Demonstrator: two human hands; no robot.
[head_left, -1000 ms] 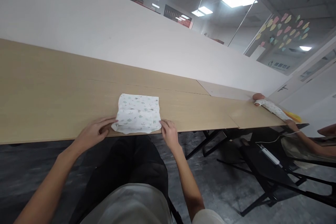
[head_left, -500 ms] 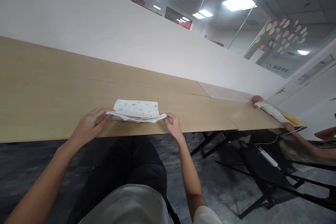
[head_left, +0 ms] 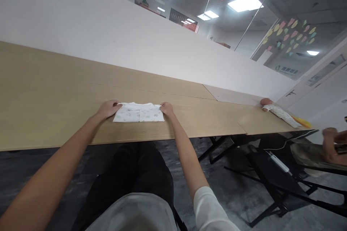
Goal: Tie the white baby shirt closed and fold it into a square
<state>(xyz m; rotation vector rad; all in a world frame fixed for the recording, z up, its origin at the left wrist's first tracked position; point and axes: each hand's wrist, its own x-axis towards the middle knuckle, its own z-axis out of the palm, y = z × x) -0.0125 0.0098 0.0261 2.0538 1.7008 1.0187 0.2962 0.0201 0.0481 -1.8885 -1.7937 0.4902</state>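
A white baby garment with small printed motifs lies folded into a flat, wide strip near the table's front edge. Its curved neckline shows along the far side, and a seam or fold line runs down the middle. My left hand is closed on the far left corner, thumb on top of the cloth. At the far right corner, my right hand pinches the garment, its fingertips partly hidden.
The long wooden table meets a white partition wall. Far right on it lies a doll in similar printed cloth, beside something yellow. Another person's hand is near a black folding chair.
The near edge that both hands held raised has been folded over to the far side. My hands have moved away from me to the far corners. The other person's hand has left the doll.
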